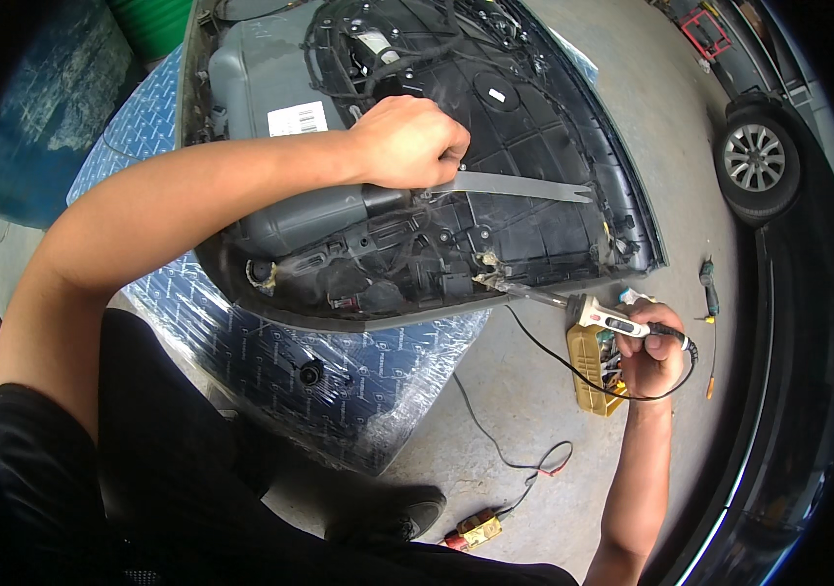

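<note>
A black car door trim panel, inner side up, lies before me. My left hand is closed in a fist above its middle, around one end of a flat grey metal pry tool. The tool's notched far end points right, over the panel. At the right, my right hand grips a soldering iron with a white handle and a black cable. Its metal shaft reaches left to the panel's near edge, beside a lump of yellowish, melted-looking material. Whether the tip touches the panel I cannot tell.
The panel rests on a film-wrapped blue patterned block. A yellow tool box stands on the floor below the iron. Nearby are a screwdriver-like tool and a cord with a yellow power socket. A dark car flanks the right side.
</note>
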`<control>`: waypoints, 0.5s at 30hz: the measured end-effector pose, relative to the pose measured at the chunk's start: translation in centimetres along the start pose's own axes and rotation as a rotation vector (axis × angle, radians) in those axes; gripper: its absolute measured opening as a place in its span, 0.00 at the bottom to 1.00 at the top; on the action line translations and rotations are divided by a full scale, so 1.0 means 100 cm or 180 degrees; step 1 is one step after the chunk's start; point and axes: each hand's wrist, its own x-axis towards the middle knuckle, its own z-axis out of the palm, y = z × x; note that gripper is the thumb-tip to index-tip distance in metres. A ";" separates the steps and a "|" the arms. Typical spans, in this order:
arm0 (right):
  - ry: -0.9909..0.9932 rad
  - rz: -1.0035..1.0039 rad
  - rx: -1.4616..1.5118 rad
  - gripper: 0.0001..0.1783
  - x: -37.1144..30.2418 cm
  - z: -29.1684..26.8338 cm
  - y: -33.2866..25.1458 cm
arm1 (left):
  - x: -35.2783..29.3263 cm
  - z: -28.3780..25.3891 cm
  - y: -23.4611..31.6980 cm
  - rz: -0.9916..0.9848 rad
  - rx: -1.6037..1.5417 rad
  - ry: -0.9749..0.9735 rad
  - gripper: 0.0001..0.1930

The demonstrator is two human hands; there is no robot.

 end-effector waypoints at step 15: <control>-0.0091 -0.0586 -0.1714 0.21 -0.009 0.025 -0.021 | 0.000 -0.001 0.000 0.0091 -0.0021 0.0077 0.05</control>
